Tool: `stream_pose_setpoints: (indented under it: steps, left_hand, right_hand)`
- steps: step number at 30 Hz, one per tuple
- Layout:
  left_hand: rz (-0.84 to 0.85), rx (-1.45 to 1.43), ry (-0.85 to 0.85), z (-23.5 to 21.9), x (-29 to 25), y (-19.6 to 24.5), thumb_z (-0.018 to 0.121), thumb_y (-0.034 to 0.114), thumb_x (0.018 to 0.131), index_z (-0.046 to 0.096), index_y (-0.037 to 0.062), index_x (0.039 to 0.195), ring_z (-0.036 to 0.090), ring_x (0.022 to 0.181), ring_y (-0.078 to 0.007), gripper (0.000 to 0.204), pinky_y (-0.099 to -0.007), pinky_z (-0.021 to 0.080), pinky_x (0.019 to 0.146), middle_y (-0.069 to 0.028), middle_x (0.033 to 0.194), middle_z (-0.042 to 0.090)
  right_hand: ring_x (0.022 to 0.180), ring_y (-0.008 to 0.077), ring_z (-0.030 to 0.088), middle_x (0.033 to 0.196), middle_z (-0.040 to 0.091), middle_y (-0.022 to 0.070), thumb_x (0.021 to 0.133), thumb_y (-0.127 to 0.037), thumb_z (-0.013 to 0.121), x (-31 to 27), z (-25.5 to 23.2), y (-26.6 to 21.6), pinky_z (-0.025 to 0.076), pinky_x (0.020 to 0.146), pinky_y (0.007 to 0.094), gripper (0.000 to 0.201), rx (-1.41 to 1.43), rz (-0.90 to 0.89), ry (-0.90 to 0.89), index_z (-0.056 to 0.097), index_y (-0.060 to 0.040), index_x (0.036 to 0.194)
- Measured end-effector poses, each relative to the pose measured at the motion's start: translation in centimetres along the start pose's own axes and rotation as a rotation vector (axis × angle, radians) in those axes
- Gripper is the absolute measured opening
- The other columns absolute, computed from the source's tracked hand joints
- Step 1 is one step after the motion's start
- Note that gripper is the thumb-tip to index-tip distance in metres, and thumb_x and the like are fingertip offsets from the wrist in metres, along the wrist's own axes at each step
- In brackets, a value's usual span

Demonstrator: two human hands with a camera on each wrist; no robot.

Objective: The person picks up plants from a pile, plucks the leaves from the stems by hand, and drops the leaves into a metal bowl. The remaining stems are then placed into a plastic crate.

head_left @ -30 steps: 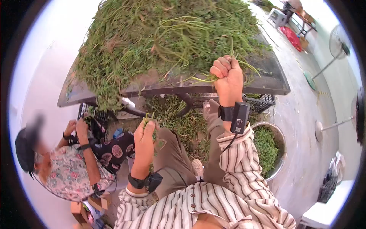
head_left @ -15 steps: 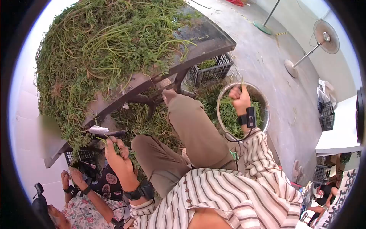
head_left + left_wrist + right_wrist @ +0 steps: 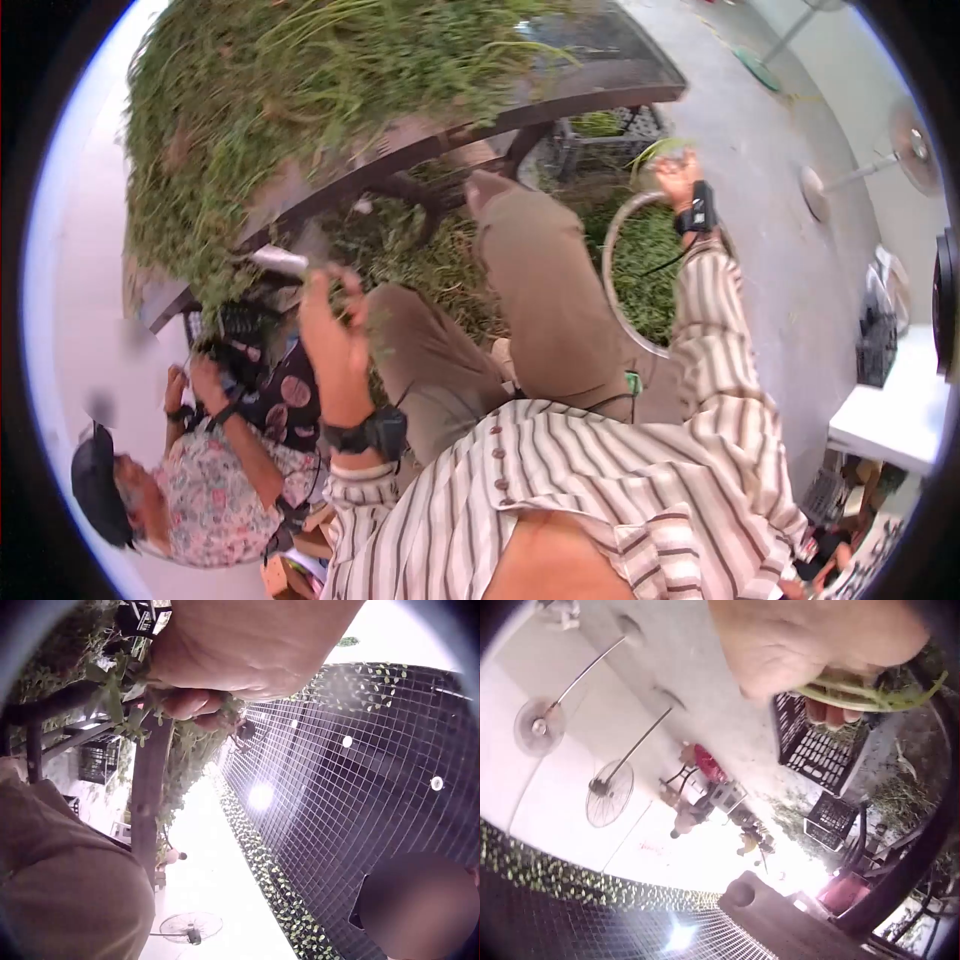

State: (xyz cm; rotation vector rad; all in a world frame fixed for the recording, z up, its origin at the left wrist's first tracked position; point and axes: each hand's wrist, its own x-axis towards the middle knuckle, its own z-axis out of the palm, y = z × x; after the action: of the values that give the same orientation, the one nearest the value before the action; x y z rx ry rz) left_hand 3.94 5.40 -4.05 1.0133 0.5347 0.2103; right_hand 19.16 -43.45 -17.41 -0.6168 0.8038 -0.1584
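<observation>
My left hand (image 3: 335, 335) is above my left knee, holding a small bunch of leafy green sprigs (image 3: 116, 694) whose leaves stick out past the fingers in the left wrist view. Out to the right, my right hand (image 3: 678, 180) is over the far rim of a round metal basin (image 3: 608, 245) containing cut greens (image 3: 645, 265). Its fingers curl round a few long green stems (image 3: 855, 697), which bend out to the side. A large heap of the same greens (image 3: 330, 90) covers most of the dark table (image 3: 650, 75) in front of me.
Black crates (image 3: 610, 140) stand under the table's right end, and loose greens (image 3: 440, 250) lie on the floor beneath it. On my left sits another person (image 3: 220, 470) in a flowered shirt. Standing fans (image 3: 815, 195) line the right wall near a white table (image 3: 890, 410).
My right hand moved from the table edge with stems in it, right across the basin to its far rim. My left hand shifted left, still holding sprigs. My view swung right.
</observation>
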Motion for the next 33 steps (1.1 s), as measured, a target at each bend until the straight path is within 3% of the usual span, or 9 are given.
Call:
stream_pose_setpoints:
  steps: [1, 3, 6, 24, 26, 28, 30, 32, 33]
  left_hand:
    - [0.000, 0.016, -0.047, -0.1, 0.0, -0.1, 0.045, 0.020, 0.093, 0.049, 0.0052, 0.091, 0.041, 0.058, -0.0097, 0.015, -0.0211, 0.032, 0.047, -0.0066, 0.076, 0.051]
    - [-0.008, 0.005, -0.078, 0.2, -0.2, 0.0, 0.046, 0.019, 0.092, 0.049, 0.0054, 0.091, 0.042, 0.061, -0.0108, 0.014, -0.0225, 0.033, 0.049, -0.0064, 0.078, 0.051]
    - [-0.045, -0.072, -0.081, -0.6, 0.6, -0.3, 0.047, 0.019, 0.093, 0.050, 0.0053, 0.091, 0.042, 0.063, -0.0122, 0.014, -0.0244, 0.035, 0.051, -0.0062, 0.078, 0.050]
    - [0.028, -0.429, -0.581, 7.0, 4.4, 3.3, 0.051, 0.019, 0.090, 0.050, 0.0018, 0.094, 0.049, 0.066, -0.0147, 0.017, -0.0252, 0.041, 0.053, -0.0068, 0.077, 0.053]
    - [0.476, 0.075, -0.473, 12.8, 2.7, 4.6, 0.044, 0.015, 0.093, 0.049, 0.0017, 0.096, 0.039, 0.063, -0.0124, 0.014, -0.0233, 0.036, 0.052, -0.0065, 0.075, 0.047]
    - [1.203, 0.969, -0.299, 17.1, -1.0, 3.7, 0.049, 0.005, 0.084, 0.047, 0.0016, 0.117, 0.054, 0.092, -0.0292, 0.033, -0.0364, 0.045, 0.085, -0.0159, 0.101, 0.054]
    - [1.328, 0.719, -0.959, 21.4, -2.5, 0.8, 0.057, 0.009, 0.077, 0.044, 0.0010, 0.122, 0.042, 0.115, -0.0363, 0.048, -0.0427, 0.037, 0.095, -0.0186, 0.127, 0.042]
    - [0.678, 0.577, -1.194, 24.2, -7.2, -1.0, 0.058, 0.016, 0.082, 0.038, -0.0020, 0.129, 0.037, 0.118, -0.0432, 0.054, -0.0426, 0.038, 0.097, -0.0302, 0.137, 0.022]
    - [0.692, 0.572, -1.182, 24.5, -7.8, -1.4, 0.058, 0.016, 0.082, 0.038, -0.0020, 0.129, 0.037, 0.118, -0.0432, 0.054, -0.0426, 0.038, 0.097, -0.0302, 0.137, 0.022]
  right_hand:
    - [0.104, 0.0285, 0.048, 0.108, 0.051, 0.0193, 0.089, -0.028, 0.052, 1.1, 1.2, 0.2, 0.041, 0.092, 0.0397, 0.039, -0.064, -0.146, 0.103, 0.042, 0.0042, 0.109]
    - [0.100, 0.0256, 0.049, 0.109, 0.050, 0.0173, 0.089, -0.026, 0.052, 11.0, -4.2, 0.5, 0.046, 0.084, 0.0394, 0.034, -0.185, -0.051, -0.284, 0.045, -0.0014, 0.112]
    - [0.086, 0.0203, 0.058, 0.093, 0.060, 0.0088, 0.091, -0.017, 0.047, -3.2, 0.9, 3.0, 0.052, 0.075, 0.0346, 0.020, -0.220, -0.011, -0.303, 0.056, -0.0010, 0.101]
    - [0.063, 0.0135, 0.049, 0.072, 0.052, 0.0028, 0.091, -0.015, 0.048, -12.1, -3.3, 7.9, 0.043, 0.055, 0.0268, 0.016, -0.216, 0.036, -0.393, 0.055, -0.0012, 0.095]
    - [0.062, 0.0127, 0.047, 0.071, 0.050, 0.0020, 0.091, -0.015, 0.047, -11.2, -4.9, 8.3, 0.042, 0.054, 0.0257, 0.015, -0.039, 0.124, -0.375, 0.053, -0.0016, 0.096]
    - [0.060, 0.0128, 0.046, 0.069, 0.049, 0.0016, 0.090, -0.014, 0.049, -10.9, -5.8, 8.6, 0.043, 0.052, 0.0257, 0.015, -0.021, 0.126, -0.286, 0.054, -0.0013, 0.098]
    - [0.063, 0.0139, 0.051, 0.069, 0.051, 0.0019, 0.090, -0.015, 0.049, -10.6, -6.9, 8.7, 0.044, 0.053, 0.0268, 0.016, 0.012, 0.141, -0.271, 0.056, -0.0021, 0.099]
    - [0.072, 0.0160, 0.056, 0.072, 0.052, 0.0016, 0.091, -0.016, 0.050, -12.9, -5.3, 8.4, 0.045, 0.055, 0.0274, 0.019, -0.196, 0.061, -0.261, 0.054, -0.0013, 0.101]
    - [0.082, 0.0178, 0.059, 0.074, 0.052, 0.0003, 0.091, -0.018, 0.049, -15.1, -2.6, 11.8, 0.046, 0.057, 0.0274, 0.022, -0.412, -0.510, -0.046, 0.052, -0.0002, 0.103]
